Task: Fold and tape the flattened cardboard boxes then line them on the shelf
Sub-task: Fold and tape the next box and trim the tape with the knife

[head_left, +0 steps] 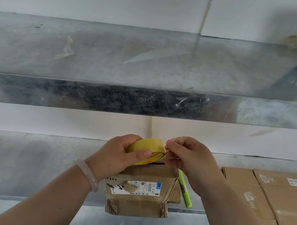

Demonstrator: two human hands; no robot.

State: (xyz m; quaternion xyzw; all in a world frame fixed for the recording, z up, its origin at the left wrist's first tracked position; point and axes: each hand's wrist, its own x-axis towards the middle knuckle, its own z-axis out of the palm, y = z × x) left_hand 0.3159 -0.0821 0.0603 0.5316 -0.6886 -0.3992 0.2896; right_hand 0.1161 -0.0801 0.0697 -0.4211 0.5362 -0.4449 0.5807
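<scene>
Currently, at lower centre of the frame, the left hand [122, 154] is gripping the yellow tape roll [148, 149], fingers curled round its rim and thumb lying across the side. The right hand [190, 159] is pinching at the roll's edge, apparently picking for the loose end (the strip itself is too thin to make out). Both hands are hovering just above the small box [139, 192], which is sitting folded at the front edge of the lower shelf [16, 160], label facing up. Flattened boxes [271, 201] are lying at lower right on the same shelf, and a green marker [186, 190] is lying between them and the small box.

Handling judgement: the roll is looking light and rigid, so gripping it by the rim is leaving the end free to pull. The tape is probably clinging to itself, so it is calling for a straight, taut pull. The small box is looking light, creased and soft at the corners, so it is calling for pressure on the flaps beside the seam, not on the middle.
</scene>
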